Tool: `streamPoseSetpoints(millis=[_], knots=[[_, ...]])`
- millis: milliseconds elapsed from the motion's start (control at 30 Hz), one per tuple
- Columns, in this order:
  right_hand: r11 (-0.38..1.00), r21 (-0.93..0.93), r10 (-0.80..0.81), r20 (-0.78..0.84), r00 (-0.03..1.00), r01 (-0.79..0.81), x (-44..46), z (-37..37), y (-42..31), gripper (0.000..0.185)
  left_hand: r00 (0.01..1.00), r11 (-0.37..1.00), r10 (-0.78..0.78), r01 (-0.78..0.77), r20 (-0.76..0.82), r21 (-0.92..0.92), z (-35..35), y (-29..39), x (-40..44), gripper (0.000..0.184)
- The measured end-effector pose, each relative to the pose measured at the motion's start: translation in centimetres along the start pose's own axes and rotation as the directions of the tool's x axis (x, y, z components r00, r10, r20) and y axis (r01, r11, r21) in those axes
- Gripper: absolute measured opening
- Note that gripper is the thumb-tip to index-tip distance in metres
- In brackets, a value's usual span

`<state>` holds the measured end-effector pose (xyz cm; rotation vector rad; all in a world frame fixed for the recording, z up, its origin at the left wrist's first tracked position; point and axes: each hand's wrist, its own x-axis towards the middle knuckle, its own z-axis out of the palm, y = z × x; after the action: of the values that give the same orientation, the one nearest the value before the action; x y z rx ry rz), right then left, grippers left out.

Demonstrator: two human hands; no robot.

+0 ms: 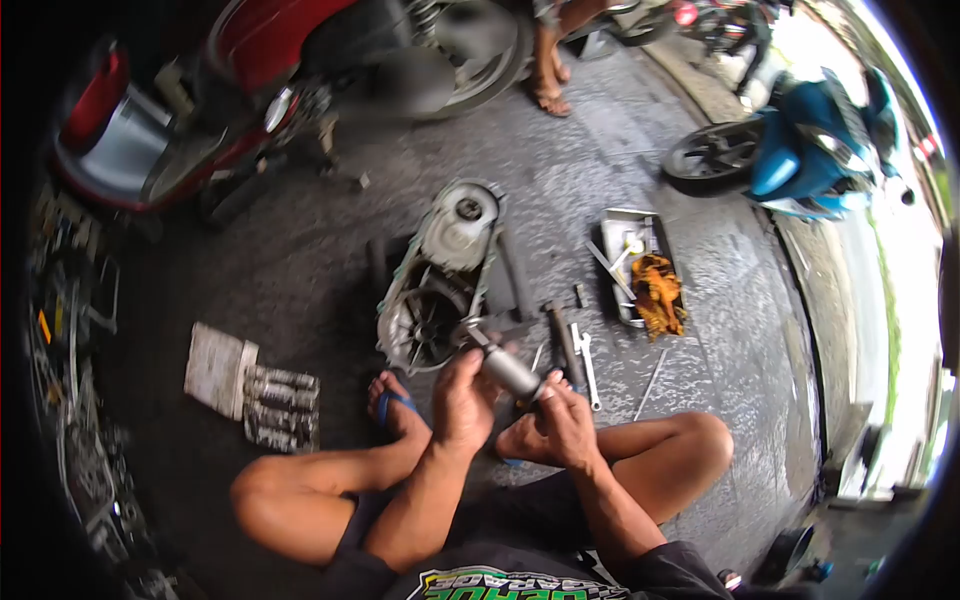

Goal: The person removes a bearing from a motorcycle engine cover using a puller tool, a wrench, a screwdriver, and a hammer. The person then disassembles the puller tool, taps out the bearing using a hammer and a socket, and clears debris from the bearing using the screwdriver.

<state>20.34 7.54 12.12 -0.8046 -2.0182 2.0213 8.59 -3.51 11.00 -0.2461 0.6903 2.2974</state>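
Observation:
Between my two hands is a grey metal cylindrical tool (512, 374), held at a slant; its far end is blurred, and I cannot make out its exact kind. My left hand (466, 405) is closed around the far end, thumb up. My right hand (568, 424) grips the near end with bent fingers. Just beyond them an open engine crankcase (468, 232) rests on the floor, its round hollow facing up. Right of the tool lie a hammer (563, 340) and a combination wrench (589, 372).
A metal tray (612, 222) holds tools and an orange rag (658, 298). At left lies an open case (215, 370) with a row of metal pieces (282, 408). A red motorcycle (265, 40), a blue scooter (800, 140) and another person's foot (552, 95) are farther off.

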Motion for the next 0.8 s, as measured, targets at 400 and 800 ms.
streamPoseSetpoints(millis=[400, 800], knots=[[0.937, -0.248, -0.243, 0.039, 0.969, 0.245, 1.8, -2.5, -15.9, 0.052, 0.978, 0.971, 0.036, 0.014, 0.203, -0.238, 10.6, 6.0, -0.3, 0.033], [0.473, -0.739, -0.52, 0.205, 0.829, 0.48, 1.4, -3.9, -21.2, 0.047, 0.999, 0.987, 0.032, -0.029, 0.016, -0.156, 14.5, 5.2, -1.1, 0.034]])
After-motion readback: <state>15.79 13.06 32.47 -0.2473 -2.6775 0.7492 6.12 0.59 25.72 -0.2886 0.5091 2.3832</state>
